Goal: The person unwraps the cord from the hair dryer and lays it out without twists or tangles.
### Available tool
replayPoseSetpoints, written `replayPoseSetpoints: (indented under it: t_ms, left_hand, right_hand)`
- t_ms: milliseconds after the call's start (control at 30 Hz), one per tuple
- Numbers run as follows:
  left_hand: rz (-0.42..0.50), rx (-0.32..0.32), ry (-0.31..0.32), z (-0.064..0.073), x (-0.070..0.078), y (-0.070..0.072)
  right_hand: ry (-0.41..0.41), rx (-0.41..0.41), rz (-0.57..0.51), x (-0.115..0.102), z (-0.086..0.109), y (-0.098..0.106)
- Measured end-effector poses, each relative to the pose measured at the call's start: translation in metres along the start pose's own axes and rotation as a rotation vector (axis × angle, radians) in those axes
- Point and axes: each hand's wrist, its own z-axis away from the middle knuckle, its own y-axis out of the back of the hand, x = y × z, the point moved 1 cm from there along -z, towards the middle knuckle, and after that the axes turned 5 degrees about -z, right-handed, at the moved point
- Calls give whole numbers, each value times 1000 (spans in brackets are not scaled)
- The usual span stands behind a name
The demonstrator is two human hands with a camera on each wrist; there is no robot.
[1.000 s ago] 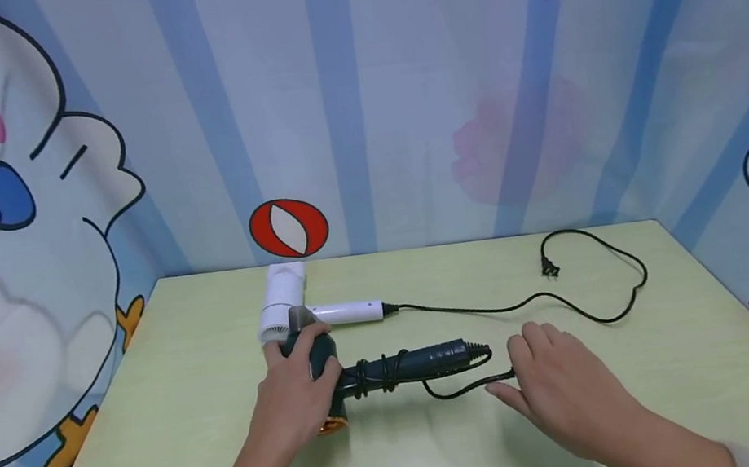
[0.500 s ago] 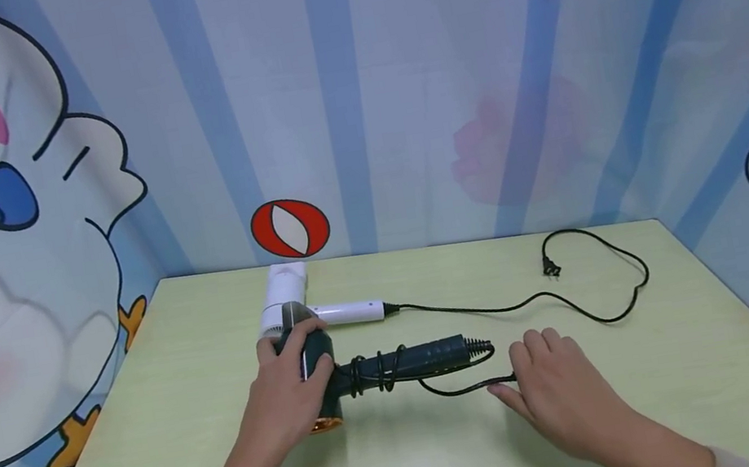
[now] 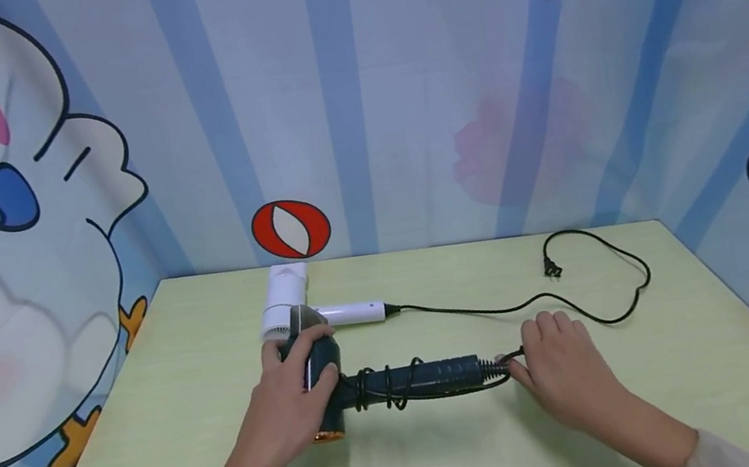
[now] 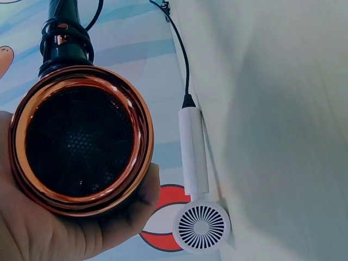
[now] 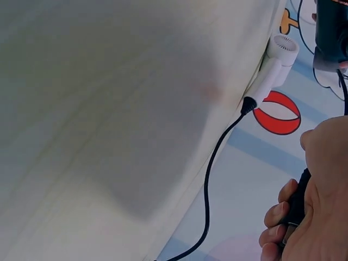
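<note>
My left hand (image 3: 284,405) grips a dark green hair dryer (image 3: 443,376) round its barrel, the handle pointing right. Its black cord (image 3: 389,390) is wound in several loops about the handle. A copper-coloured ring (image 4: 142,136) frames the dark mesh at one barrel end, which faces the left wrist camera. Just beyond the handle's tip, my right hand (image 3: 569,374) holds the cord's loose end. In the right wrist view its fingers curl round the black plug (image 5: 297,204). The dryer is raised above the table, with shadows beneath.
Behind the dark dryer, a white hair dryer (image 3: 283,290) lies on the pale table (image 3: 457,459). Its black cord (image 3: 469,308) snakes right to a plug (image 3: 552,268) near the back edge. A printed cloth backdrop (image 3: 396,97) stands behind and at both sides.
My right hand has moved slightly up and away, toward the handle's tip, bringing the cord end with it. The dryer's handle has dipped a little, and the slack under it is drawn closer.
</note>
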Motion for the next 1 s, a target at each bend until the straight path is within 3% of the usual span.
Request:
replayPoseSetpoints:
  t_ms: [333, 667, 1000]
  left_hand:
    - [5, -10, -34, 3, -2, -5]
    - [-14, -5, -40, 1, -8, -10]
    - [-20, 1, -29, -4, -16, -14]
  right_hand:
    - [-11, 138, -9, 15, -13, -1]
    - [8, 231, -25, 19, -29, 15]
    - [7, 246, -71, 17, -45, 33]
